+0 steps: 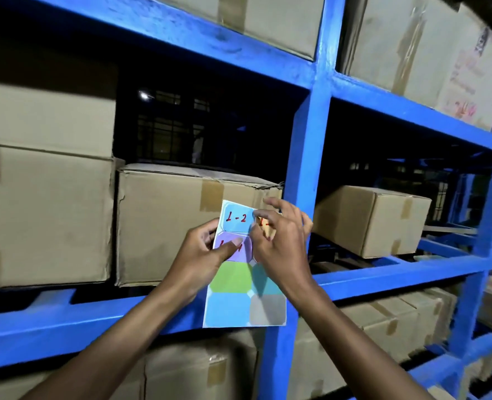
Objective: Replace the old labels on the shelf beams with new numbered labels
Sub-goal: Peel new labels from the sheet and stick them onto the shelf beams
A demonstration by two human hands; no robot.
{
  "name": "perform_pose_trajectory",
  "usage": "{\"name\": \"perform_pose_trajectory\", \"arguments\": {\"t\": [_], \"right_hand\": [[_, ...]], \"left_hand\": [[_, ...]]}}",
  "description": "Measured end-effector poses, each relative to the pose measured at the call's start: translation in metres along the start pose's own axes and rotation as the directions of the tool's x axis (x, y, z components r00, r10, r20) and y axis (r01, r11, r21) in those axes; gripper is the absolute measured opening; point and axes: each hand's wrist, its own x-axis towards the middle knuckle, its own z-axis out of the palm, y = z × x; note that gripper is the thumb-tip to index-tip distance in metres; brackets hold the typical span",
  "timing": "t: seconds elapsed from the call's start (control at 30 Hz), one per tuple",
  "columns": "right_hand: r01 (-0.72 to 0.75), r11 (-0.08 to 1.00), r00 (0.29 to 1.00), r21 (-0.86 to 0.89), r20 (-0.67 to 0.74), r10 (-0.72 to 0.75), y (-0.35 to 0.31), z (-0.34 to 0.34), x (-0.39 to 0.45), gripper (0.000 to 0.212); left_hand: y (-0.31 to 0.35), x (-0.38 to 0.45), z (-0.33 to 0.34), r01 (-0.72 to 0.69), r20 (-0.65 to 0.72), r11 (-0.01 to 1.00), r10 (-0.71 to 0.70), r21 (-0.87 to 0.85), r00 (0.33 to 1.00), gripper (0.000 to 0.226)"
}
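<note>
- While both hands are up at the rack, I read the scene big to small: blue steel frame, cardboard boxes on every level, nothing here that budges.
- Shelf beam runs just below and behind the sheet; rigid, painted, probably a good stick surface. I can't see any old label on it from this view.
- Label sheet is held in the air in front of the beam and the middle box. Thin, light, floppy; bottom half hangs free, so it'll curl if gripped only at one edge.
- Left hand is clamped on the sheet's left edge, thumb pressed over the purple label.
- Right hand is pinching at the orange label, top right; looks like a peel starting, corner hidden by fingers.
- "1-2" label sits untouched, top left.
- Handling call: peel from a corner, slowly. Stickers likely tear or fold onto themselves; keep fingertips off the adhesive.
</note>
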Motion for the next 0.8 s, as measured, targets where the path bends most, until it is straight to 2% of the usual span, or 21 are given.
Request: {"name": "perform_pose_trajectory", "arguments": {"t": [0.17, 0.23, 0.37, 0.43, 0.5, 0.63, 0.8], "right_hand": [[-0.028, 0.995, 0.999, 0.094, -0.022, 0.030, -0.011, 0.009, 0.021, 0.023], [-0.019, 0.997, 0.999, 0.069, -0.031, 0.022, -0.015, 0.009, 0.029, 0.023], [0.097, 0.994, 0.995, -0.051, 0.018, -0.096, -0.022, 0.012, 0.040, 0.027], [0.116, 0.991, 0.992, -0.061, 0.047, -0.114, -0.028, 0.013, 0.044, 0.033], [0.123, 0.991, 0.991, -0.050, 0.057, -0.121, -0.033, 0.014, 0.050, 0.029], [0.152, 0.987, 0.987, -0.058, 0.053, -0.149, -0.038, 0.014, 0.058, 0.021], [0.119, 0.992, 0.992, 0.042, 0.028, -0.120, -0.048, 0.017, 0.069, 0.019]], "left_hand": [[0.008, 0.010, -0.011, -0.065, -0.038, 0.993, 0.069, 0.103, 0.997, 0.026], [0.011, 0.014, -0.014, -0.101, -0.053, 0.983, 0.110, 0.155, 0.993, 0.026], [0.021, 0.021, -0.015, -0.177, -0.041, 0.954, 0.192, 0.243, 0.980, 0.029], [0.025, 0.023, -0.016, -0.206, -0.025, 0.940, 0.220, 0.272, 0.975, 0.031], [0.029, 0.025, -0.018, -0.240, -0.025, 0.923, 0.259, 0.302, 0.966, 0.033], [0.033, 0.029, -0.026, -0.254, -0.042, 0.903, 0.285, 0.347, 0.958, 0.033], [0.041, 0.031, -0.033, -0.249, -0.066, 0.888, 0.296, 0.387, 0.953, 0.031]]}}
